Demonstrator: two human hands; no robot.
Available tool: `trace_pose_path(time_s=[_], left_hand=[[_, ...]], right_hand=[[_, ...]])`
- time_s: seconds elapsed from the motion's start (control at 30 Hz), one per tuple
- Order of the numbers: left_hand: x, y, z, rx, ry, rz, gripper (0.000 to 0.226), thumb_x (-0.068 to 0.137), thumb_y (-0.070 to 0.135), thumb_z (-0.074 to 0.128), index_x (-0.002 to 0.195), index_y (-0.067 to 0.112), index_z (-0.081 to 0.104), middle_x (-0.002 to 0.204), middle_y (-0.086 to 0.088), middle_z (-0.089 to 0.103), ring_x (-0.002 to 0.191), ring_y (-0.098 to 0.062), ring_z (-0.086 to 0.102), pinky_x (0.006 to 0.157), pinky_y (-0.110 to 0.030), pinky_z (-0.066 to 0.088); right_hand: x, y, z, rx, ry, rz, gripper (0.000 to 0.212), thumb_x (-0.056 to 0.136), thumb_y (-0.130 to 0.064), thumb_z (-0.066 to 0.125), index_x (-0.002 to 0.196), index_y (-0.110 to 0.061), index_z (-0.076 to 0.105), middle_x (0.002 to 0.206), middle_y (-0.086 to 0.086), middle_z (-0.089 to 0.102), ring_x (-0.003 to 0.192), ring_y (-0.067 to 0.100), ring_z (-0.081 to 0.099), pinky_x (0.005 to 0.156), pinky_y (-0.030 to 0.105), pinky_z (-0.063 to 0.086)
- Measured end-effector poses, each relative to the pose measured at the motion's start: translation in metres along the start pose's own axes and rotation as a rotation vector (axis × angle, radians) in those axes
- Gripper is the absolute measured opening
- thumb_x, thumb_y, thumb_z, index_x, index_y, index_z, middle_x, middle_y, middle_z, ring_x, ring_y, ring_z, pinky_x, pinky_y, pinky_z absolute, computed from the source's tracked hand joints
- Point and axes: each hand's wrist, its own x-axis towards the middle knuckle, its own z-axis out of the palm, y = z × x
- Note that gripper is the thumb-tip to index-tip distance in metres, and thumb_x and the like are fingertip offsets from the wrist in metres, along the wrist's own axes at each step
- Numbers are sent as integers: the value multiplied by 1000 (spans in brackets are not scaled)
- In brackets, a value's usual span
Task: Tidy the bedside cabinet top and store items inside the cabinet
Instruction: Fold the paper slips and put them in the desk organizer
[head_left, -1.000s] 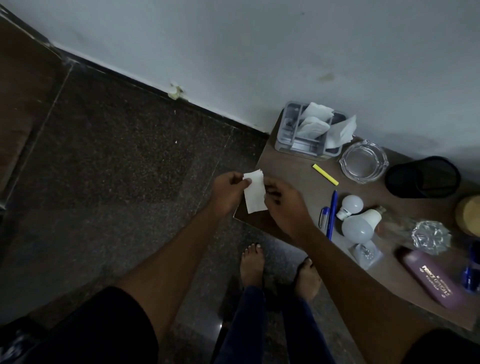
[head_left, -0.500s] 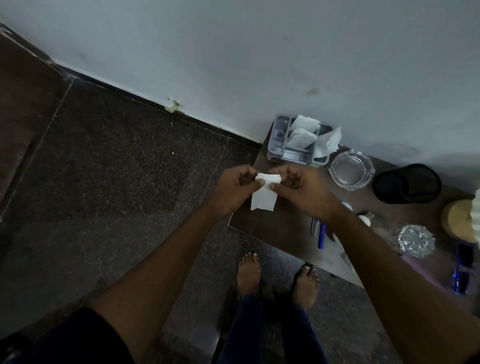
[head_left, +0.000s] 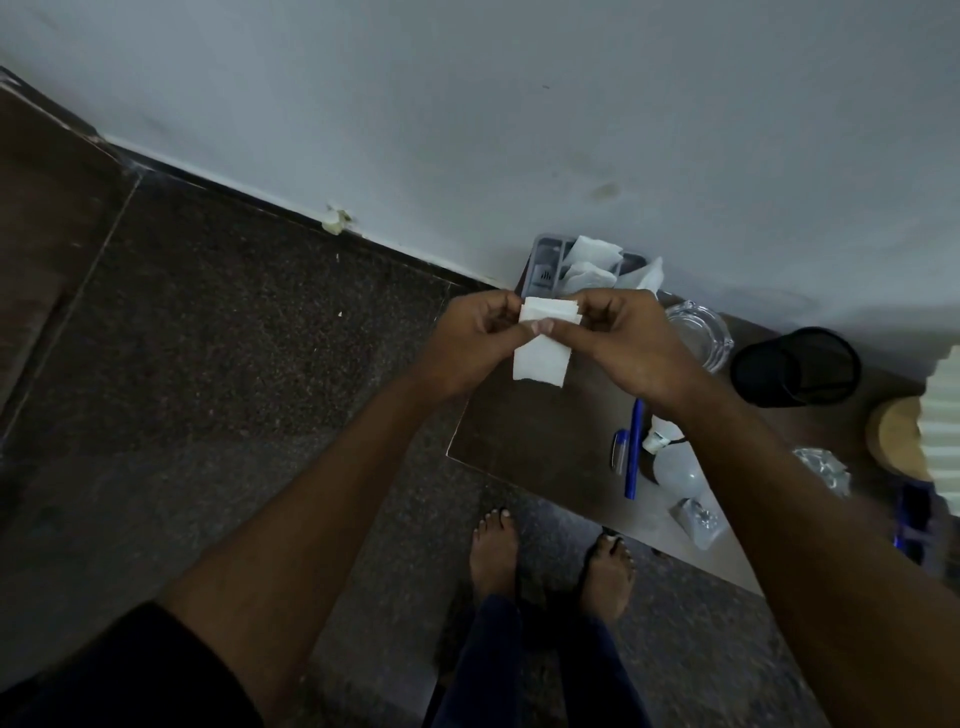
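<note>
While held above the counter (head_left: 540, 441) corner, white tissue (head_left: 543, 349) pinched at its folded top by left hand (head_left: 470, 340) and right hand (head_left: 621, 340), grey tray (head_left: 540, 265) of tissues just behind.

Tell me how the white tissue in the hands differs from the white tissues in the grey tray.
The white tissue in the hands is folded flat and held by the left hand and right hand; the white tissues in the grey plastic tray lie loose, crumpled and untouched. Both are white paper.
</note>
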Motion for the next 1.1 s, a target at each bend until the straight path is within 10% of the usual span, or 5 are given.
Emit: trace_pose_path(time_s=[0.17, 0.3, 0.73, 1.1], left_hand=[[9, 9, -2, 24, 160, 24, 21, 89, 10, 70, 110, 3, 70, 101, -9, 75, 91, -17, 73, 79, -34, 62], [8, 10, 4, 21, 324, 56, 20, 87, 4, 68, 106, 9, 73, 97, -4, 76, 91, -14, 73, 86, -36, 61], [-3, 18, 34, -222, 342, -1, 45, 90, -10, 57, 132, 3, 61, 128, -9, 68, 118, -13, 65, 99, -25, 53], [34, 27, 25, -237, 281, 7, 44, 93, -8, 55, 136, 0, 56, 129, -14, 67, 117, -19, 66, 100, -34, 54]], right_hand=[[2, -3, 3, 14, 132, 6, 25, 88, -22, 74, 83, 2, 68, 88, -3, 72, 82, -2, 70, 64, 13, 56], [5, -3, 11, 73, 313, 20, 37, 88, -21, 74, 60, -16, 52, 56, 1, 51, 57, 15, 51, 73, 45, 60], [3, -5, 28, 108, 290, -88, 21, 82, -7, 70, 99, 4, 66, 89, 30, 66, 84, 41, 67, 77, 55, 56], [25, -8, 26, -113, 302, -220, 31, 86, 4, 60, 113, -8, 67, 92, -5, 69, 83, 5, 65, 81, 17, 55]])
